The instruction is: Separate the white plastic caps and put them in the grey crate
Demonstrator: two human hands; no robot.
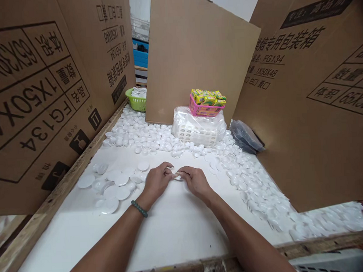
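Observation:
My left hand (158,180) and my right hand (197,183) meet over the middle of the white tabletop (174,225). Their bent fingers pinch a small white round piece (179,178) from both sides. Much of that piece is hidden by the fingertips, so its exact kind is unclear. Just left of my left hand lies a loose spread of thin white discs (111,191), some overlapping. A few thin, clear-looking curved pieces (214,165) rest to the right of my right hand. A green beaded bracelet (139,209) circles my left wrist.
Small glossy white pieces (247,185) are heaped along the back and right. A plastic-wrapped pack (199,131) bears a pink basket (207,109) of small yellow-green boxes. A green basket (137,102) stands behind left. Cardboard panels (195,58) wall the sides; wooden edging (59,187) borders the table.

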